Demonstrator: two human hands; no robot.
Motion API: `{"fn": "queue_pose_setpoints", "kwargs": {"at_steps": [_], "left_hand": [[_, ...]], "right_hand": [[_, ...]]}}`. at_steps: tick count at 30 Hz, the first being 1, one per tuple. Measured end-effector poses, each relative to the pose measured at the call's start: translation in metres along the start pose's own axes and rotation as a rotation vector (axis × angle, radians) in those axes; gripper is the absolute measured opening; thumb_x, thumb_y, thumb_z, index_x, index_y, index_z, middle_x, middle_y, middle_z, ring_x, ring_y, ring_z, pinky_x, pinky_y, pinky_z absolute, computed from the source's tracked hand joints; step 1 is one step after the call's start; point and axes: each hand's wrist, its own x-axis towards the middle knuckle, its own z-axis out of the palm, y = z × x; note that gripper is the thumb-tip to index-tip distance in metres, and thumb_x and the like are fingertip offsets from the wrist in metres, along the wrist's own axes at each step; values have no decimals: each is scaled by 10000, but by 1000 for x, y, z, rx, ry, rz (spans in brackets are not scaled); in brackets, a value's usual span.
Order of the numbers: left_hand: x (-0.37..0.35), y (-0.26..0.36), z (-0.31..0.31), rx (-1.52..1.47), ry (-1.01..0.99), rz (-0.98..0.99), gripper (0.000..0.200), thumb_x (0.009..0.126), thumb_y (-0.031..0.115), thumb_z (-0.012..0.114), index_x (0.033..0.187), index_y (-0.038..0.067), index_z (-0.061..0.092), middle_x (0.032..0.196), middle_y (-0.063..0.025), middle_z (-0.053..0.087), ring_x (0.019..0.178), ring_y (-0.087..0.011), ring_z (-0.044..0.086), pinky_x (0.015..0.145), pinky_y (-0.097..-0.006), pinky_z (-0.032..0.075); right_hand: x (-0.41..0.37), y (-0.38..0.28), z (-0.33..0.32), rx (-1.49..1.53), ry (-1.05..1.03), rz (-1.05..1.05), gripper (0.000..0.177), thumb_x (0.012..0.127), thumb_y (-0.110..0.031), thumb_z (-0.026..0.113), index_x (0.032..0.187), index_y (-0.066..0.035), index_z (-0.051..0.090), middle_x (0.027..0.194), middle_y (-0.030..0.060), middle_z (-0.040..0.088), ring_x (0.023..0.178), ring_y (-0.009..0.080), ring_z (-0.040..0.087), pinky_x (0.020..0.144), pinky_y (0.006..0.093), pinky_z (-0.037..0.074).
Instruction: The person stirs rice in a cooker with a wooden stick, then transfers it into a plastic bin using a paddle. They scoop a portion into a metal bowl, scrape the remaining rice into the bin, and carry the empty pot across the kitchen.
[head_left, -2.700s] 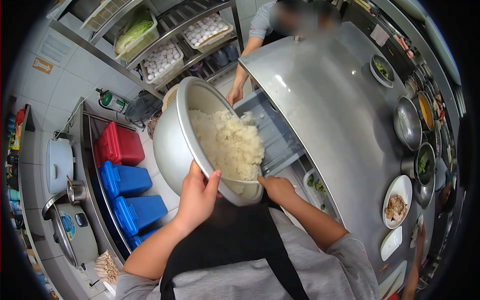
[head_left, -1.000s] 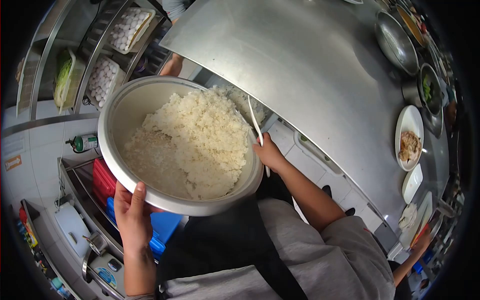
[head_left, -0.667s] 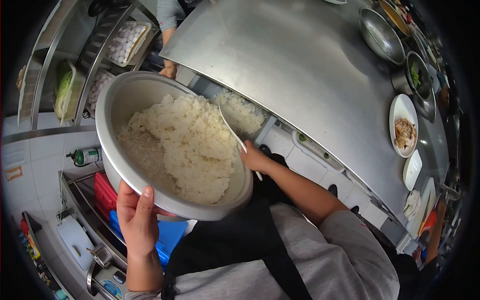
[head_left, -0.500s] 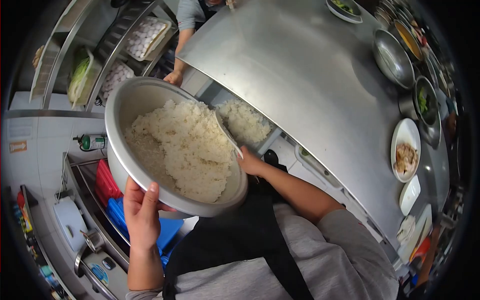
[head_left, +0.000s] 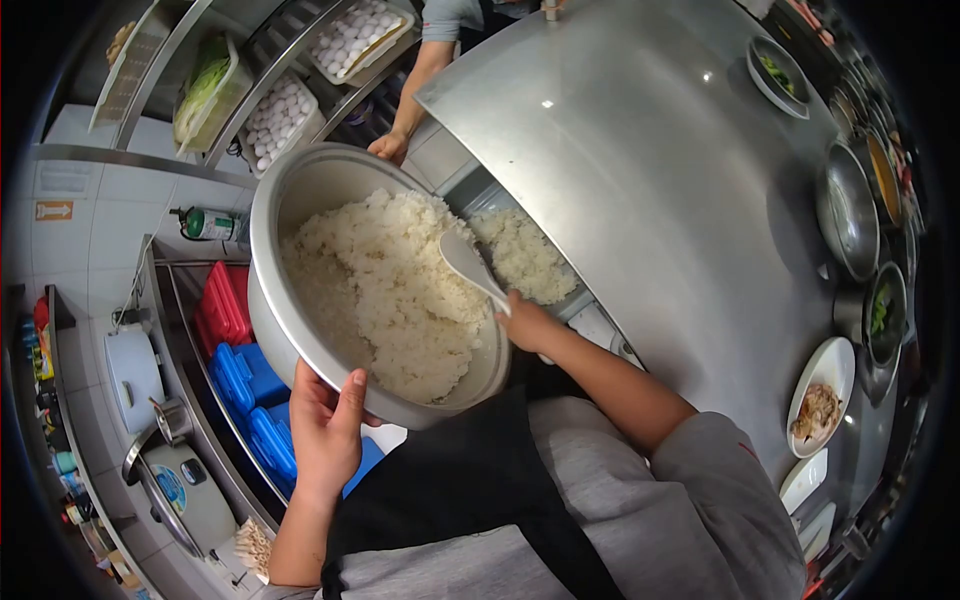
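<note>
My left hand (head_left: 328, 430) grips the near rim of a big metal pot (head_left: 265, 245), which is tilted toward the steel counter. Cooked rice (head_left: 400, 290) fills much of the pot. My right hand (head_left: 528, 325) is closed around the handle of a white rice paddle (head_left: 468, 262), its blade over the rice at the pot's right side. Beyond that rim, more rice (head_left: 525, 255) lies in a container below the counter's edge. Another person's hand (head_left: 391, 147) touches the pot's far rim.
The steel counter (head_left: 640, 180) spans the right, with metal bowls (head_left: 850, 210) and a white dish of food (head_left: 822, 400) along its far side. Egg trays (head_left: 360, 40) stand on shelves at upper left. Blue boxes (head_left: 245, 375) and a red box (head_left: 224, 305) are at left.
The paddle blade has moved from the pot's rim to over the rice inside, showing more of its face. The view has shifted, so the surroundings sit differently in frame.
</note>
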Motion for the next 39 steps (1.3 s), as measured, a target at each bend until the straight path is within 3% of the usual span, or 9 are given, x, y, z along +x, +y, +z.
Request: {"fn": "queue_pose_setpoints", "kwargs": {"at_steps": [3, 5, 12, 16, 18, 24, 35, 36, 39], "left_hand": [[3, 1, -7, 17, 47, -9, 278, 952, 123, 571, 1181, 10, 463, 923, -57, 606, 677, -79, 587, 517, -208, 512], [9, 8, -8, 43, 26, -4, 261, 953, 109, 560, 1175, 7, 470, 918, -58, 602, 659, -64, 568, 506, -199, 487], [17, 2, -3, 204, 26, 24, 233, 926, 44, 565, 1136, -15, 483, 689, -28, 590, 529, -68, 546, 465, -224, 431], [21, 0, -12, 245, -7, -15, 268, 946, 82, 552, 1184, -10, 469, 877, -59, 606, 638, -75, 560, 501, -209, 463], [20, -4, -14, 282, 50, 70, 222, 907, 39, 583, 1109, -12, 506, 653, -26, 583, 496, -62, 513, 461, -221, 399], [15, 2, -15, 306, 60, 132, 208, 900, 42, 590, 1085, -13, 511, 680, -55, 600, 522, -68, 522, 477, -230, 412], [29, -2, -16, 321, -54, 155, 207, 881, 88, 628, 968, -5, 466, 594, -133, 544, 473, -250, 551, 454, -343, 414], [29, -4, -17, 339, -83, 146, 221, 895, 39, 592, 1081, -16, 485, 669, -53, 545, 552, -82, 487, 497, -239, 396], [33, -2, -13, 351, -99, 165, 224, 890, 31, 594, 1079, -16, 484, 675, -58, 548, 558, -91, 495, 500, -243, 402]], "right_hand": [[-47, -37, -49, -150, 150, -258, 319, 947, -217, 484, 1096, 62, 520, 968, 269, 648, 916, 446, 624, 812, 479, 495], [-79, -79, -85, -154, -249, -230, 271, 943, -228, 501, 990, 27, 577, 840, 217, 651, 834, 426, 634, 753, 474, 503], [-38, -72, -18, -636, -187, -200, 209, 847, -94, 506, 1003, -9, 616, 906, 199, 686, 859, 349, 683, 716, 461, 544], [-48, -135, -88, -655, -220, -321, 389, 856, -377, 616, 973, -5, 617, 847, 147, 685, 803, 315, 676, 707, 433, 527], [-39, -167, -117, -728, 32, -492, 562, 785, -552, 623, 974, -23, 611, 846, 137, 648, 751, 313, 659, 663, 433, 519], [91, -249, -109, -1209, 887, -1046, 112, 831, -194, 572, 892, -108, 608, 746, 62, 600, 624, 204, 632, 613, 393, 485], [196, -233, -90, -1290, 163, -603, 232, 873, -138, 548, 1040, -122, 709, 1009, 79, 719, 888, 260, 706, 685, 400, 548], [198, -233, -97, -1392, 136, -656, 227, 875, -144, 551, 1034, -120, 712, 1009, 70, 719, 902, 251, 704, 701, 387, 546], [196, -221, -111, -1520, 51, -671, 216, 886, -158, 548, 1012, -120, 719, 1024, 56, 717, 954, 239, 693, 746, 366, 540]]}}
